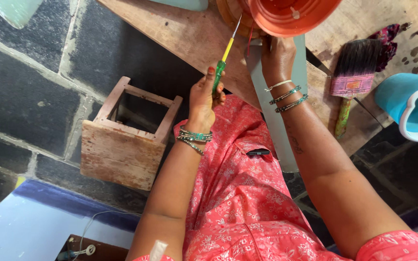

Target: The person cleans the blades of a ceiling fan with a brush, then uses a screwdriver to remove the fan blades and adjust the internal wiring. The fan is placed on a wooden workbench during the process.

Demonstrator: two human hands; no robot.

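Note:
My left hand grips a screwdriver with a green and yellow handle. Its metal tip points up toward the edge of an orange round plastic housing at the top of the view. My right hand rests just below that housing, fingers pressed against its underside, holding it. A long grey flat blade runs from under my right wrist down past my forearm. Both wrists wear bangles. The housing sits on a wooden table.
A wide paintbrush with a pink band lies on the table to the right, beside a dark cloth. A blue plastic container stands at the right edge. A small wooden stool sits on the stone floor at left.

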